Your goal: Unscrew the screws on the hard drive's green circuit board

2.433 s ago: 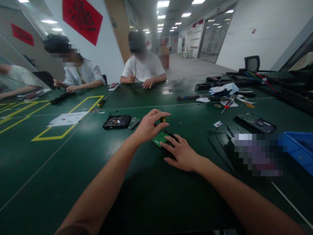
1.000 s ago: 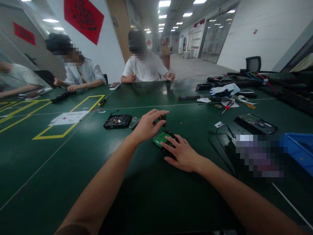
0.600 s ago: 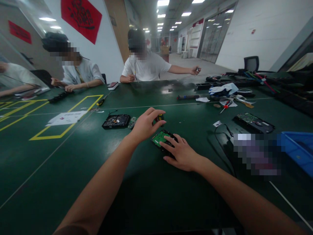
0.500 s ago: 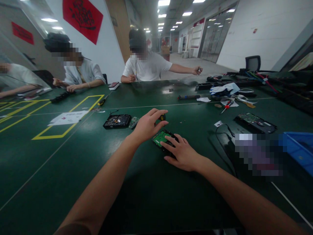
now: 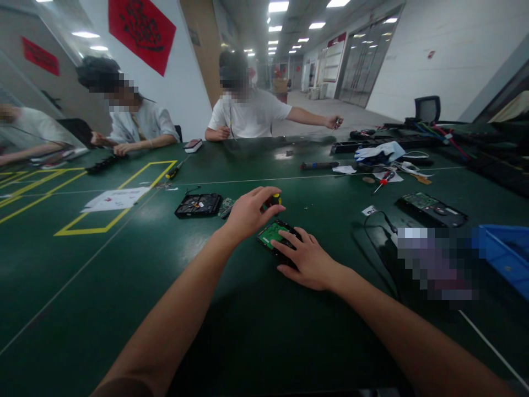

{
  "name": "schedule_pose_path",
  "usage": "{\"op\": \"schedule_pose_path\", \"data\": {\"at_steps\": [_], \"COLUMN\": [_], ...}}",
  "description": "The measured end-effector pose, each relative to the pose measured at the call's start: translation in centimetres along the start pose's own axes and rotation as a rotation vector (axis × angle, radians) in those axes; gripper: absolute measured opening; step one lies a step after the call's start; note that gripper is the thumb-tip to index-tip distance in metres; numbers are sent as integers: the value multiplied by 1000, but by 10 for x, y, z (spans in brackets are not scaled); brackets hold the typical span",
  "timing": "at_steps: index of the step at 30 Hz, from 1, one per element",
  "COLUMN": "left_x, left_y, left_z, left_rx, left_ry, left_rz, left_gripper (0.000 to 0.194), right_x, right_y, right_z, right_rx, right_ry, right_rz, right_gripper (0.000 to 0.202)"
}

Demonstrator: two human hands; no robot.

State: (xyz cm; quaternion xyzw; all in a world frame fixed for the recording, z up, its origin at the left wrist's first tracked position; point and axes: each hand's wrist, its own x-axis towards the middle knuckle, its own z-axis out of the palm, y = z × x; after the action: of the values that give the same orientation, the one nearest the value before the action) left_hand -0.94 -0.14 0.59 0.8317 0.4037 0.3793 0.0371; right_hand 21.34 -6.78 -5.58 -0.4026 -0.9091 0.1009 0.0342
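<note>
A hard drive (image 5: 268, 234), with a green circuit board on top, lies tilted on the dark green table in front of me. My right hand (image 5: 306, 256) rests over its near right part, fingers bent across the top and thumb along the near side, holding it against the table. Above the drive's far left edge, my left hand (image 5: 257, 208) pinches a yellow and black screwdriver handle (image 5: 276, 199) between thumb and fingers. The screwdriver's shaft and tip cannot be made out. Left of that hand lie a loose circuit board (image 5: 225, 207) and an opened black hard drive (image 5: 198, 204).
Another hard drive (image 5: 432, 208) lies at right, near a black cable (image 5: 367, 226) and a blue bin (image 5: 506, 256). Further back are a red screwdriver (image 5: 384, 181), a dark cylindrical tool (image 5: 318, 165) and a crumpled cloth (image 5: 382, 151). Several people sit across the table.
The screwdriver handle has turned slightly in my left fingers, showing more yellow. My right hand and the hard drive stay in place.
</note>
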Motion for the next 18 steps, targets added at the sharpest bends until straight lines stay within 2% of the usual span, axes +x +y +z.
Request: {"op": "schedule_pose_path", "data": {"at_steps": [8,14,18], "left_x": [0,0,0], "left_y": [1,1,2], "left_z": [-2,-4,-5], "left_rx": [11,-114,-160], "left_ry": [19,-32,-56], "left_rz": [28,51,76], "left_gripper": [35,48,41], "right_x": [-1,-1,-2], "right_y": [-1,-2,-2], "right_z": [0,-4,-3], "right_rx": [-8,7,14], "right_ry": [6,-2,-6], "right_rz": [4,3,10], "right_gripper": [69,70,71]}}
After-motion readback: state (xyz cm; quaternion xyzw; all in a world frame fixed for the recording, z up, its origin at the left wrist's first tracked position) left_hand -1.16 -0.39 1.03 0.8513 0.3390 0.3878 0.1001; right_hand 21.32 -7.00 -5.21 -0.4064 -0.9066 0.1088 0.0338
